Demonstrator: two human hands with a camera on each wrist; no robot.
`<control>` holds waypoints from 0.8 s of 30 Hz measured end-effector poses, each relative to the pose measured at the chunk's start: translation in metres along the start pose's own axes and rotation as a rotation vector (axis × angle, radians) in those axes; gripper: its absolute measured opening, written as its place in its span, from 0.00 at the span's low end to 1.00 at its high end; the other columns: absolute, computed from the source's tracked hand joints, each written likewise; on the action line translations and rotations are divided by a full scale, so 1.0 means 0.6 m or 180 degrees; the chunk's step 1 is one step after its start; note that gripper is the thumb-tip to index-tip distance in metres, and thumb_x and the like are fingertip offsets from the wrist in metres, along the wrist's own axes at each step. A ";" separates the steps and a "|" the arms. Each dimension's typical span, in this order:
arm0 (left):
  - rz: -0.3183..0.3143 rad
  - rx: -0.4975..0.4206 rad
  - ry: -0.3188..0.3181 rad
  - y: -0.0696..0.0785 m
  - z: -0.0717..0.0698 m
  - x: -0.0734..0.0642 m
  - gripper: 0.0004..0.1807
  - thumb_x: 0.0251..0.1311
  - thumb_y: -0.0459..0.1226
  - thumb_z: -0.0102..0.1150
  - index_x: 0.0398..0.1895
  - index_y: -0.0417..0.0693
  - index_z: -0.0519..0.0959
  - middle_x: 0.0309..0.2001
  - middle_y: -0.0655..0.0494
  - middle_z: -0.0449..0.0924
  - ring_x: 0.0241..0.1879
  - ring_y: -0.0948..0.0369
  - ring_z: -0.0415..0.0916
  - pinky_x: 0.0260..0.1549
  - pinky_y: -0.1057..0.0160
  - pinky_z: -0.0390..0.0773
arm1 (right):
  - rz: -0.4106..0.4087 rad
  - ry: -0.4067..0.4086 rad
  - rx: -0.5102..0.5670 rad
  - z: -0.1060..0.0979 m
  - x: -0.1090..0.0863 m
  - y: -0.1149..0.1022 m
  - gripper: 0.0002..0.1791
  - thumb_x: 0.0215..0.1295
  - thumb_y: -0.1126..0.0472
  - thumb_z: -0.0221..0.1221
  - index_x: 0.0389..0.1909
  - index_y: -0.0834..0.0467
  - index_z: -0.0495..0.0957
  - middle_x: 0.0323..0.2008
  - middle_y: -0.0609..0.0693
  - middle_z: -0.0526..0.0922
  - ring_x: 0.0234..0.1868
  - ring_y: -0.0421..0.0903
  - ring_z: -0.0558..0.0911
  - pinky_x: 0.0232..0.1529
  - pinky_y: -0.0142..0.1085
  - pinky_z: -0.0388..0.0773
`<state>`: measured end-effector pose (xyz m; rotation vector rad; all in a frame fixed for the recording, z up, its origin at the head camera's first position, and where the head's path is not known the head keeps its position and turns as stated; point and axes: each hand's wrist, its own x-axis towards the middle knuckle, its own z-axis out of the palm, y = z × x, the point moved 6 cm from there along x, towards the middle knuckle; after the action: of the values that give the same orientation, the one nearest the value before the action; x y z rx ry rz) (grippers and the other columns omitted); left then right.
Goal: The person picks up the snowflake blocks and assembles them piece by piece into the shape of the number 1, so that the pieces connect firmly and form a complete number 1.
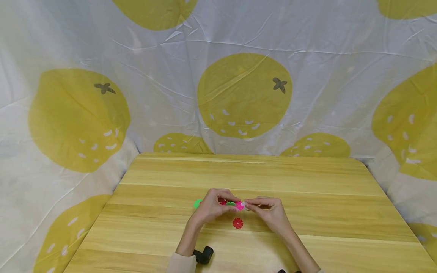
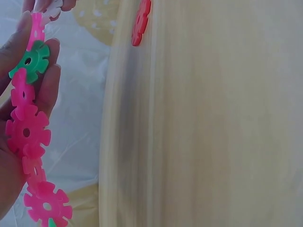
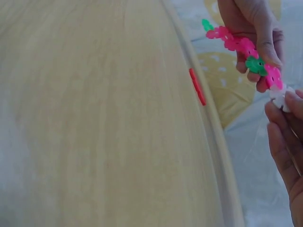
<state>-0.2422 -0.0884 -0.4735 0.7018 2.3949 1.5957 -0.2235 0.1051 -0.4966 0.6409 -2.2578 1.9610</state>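
Observation:
A chain of slotted plastic snowflake discs (image 2: 27, 131), mostly pink with a green disc (image 2: 32, 61) among them, runs across my left hand (image 1: 212, 207). The thumb and fingers of that hand pinch the chain near its pink end disc (image 3: 273, 76). My right hand (image 1: 272, 212) pinches a white snowflake disc (image 3: 279, 98) between thumb and fingertips. The white disc meets the pink end disc; how far their slots engage cannot be told. At the chain's other end a bright green disc (image 1: 197, 204) sticks out past the left hand.
A single red snowflake disc (image 1: 238, 223) lies on the wooden table (image 1: 334, 212), nearer to me than the hands. A black object (image 1: 204, 255) shows beside the left sleeve (image 1: 181, 263). Behind the table hangs a white cloth (image 1: 164, 87) printed with yellow fruit.

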 end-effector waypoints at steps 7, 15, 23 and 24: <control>-0.0053 -0.0016 -0.0013 -0.002 0.000 -0.001 0.11 0.57 0.37 0.76 0.44 0.51 0.92 0.39 0.55 0.89 0.35 0.65 0.75 0.31 0.73 0.74 | 0.0025 -0.0046 0.0126 0.000 0.000 0.001 0.10 0.66 0.67 0.68 0.46 0.65 0.89 0.41 0.61 0.91 0.39 0.40 0.91 0.40 0.33 0.87; -0.0042 -0.0009 -0.0054 -0.007 -0.002 -0.001 0.11 0.58 0.37 0.76 0.45 0.51 0.91 0.40 0.53 0.89 0.35 0.65 0.74 0.31 0.73 0.74 | 0.0106 -0.0017 0.0108 0.001 -0.001 0.002 0.10 0.66 0.66 0.69 0.47 0.63 0.89 0.41 0.59 0.91 0.38 0.41 0.91 0.40 0.34 0.87; -0.0009 0.0084 -0.0110 -0.004 -0.004 -0.001 0.11 0.60 0.39 0.75 0.46 0.52 0.91 0.43 0.56 0.90 0.41 0.61 0.81 0.39 0.69 0.80 | 0.0361 0.0058 0.0327 0.003 0.000 0.004 0.13 0.65 0.66 0.69 0.48 0.68 0.87 0.44 0.62 0.91 0.39 0.41 0.91 0.42 0.34 0.88; 0.0005 0.0095 -0.0104 -0.003 -0.004 -0.001 0.11 0.60 0.39 0.75 0.46 0.51 0.91 0.44 0.56 0.90 0.43 0.60 0.82 0.41 0.67 0.81 | 0.0406 0.0076 0.0349 0.003 0.000 0.005 0.14 0.65 0.66 0.70 0.48 0.69 0.87 0.44 0.63 0.90 0.39 0.40 0.91 0.43 0.34 0.88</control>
<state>-0.2432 -0.0912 -0.4739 0.7298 2.4004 1.5401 -0.2242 0.1040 -0.5000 0.4917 -2.2418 2.1512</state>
